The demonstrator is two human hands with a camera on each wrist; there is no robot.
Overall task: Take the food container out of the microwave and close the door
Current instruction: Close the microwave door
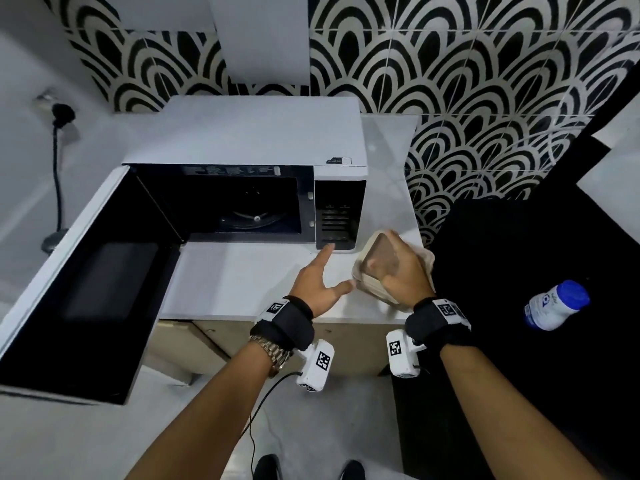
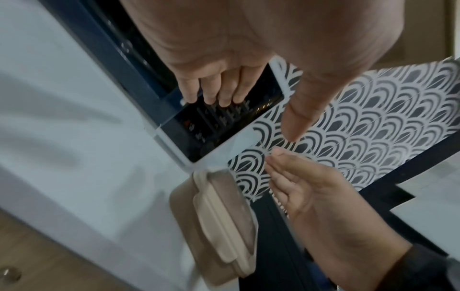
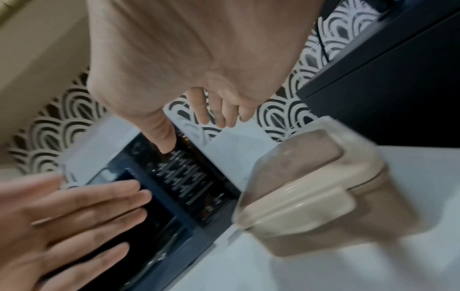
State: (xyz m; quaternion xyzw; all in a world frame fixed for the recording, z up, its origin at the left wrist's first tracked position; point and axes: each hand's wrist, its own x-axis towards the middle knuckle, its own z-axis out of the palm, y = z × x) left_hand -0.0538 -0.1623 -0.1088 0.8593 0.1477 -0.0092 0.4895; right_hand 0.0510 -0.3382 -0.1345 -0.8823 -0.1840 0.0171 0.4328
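The beige food container [image 1: 379,254] with a brown lid stands on the white counter [image 1: 242,282], right of the microwave's control panel [image 1: 334,216]. My right hand [image 1: 398,261] hovers over its lid; in the right wrist view the fingers [image 3: 219,116] are straight and the container [image 3: 311,187] lies free below them. My left hand [image 1: 334,271] is flat and open just left of the container, index finger pointing at the panel, thumb near the box. The microwave [image 1: 242,133] is open, its door [image 1: 86,271] swung out to the left, only the turntable [image 1: 256,216] visible inside.
A white bottle with a blue cap [image 1: 554,306] lies on a black surface at the right. A black cord and plug [image 1: 59,116] hang on the left wall. Patterned tiles back the counter, whose front edge [image 1: 225,318] runs just before my wrists.
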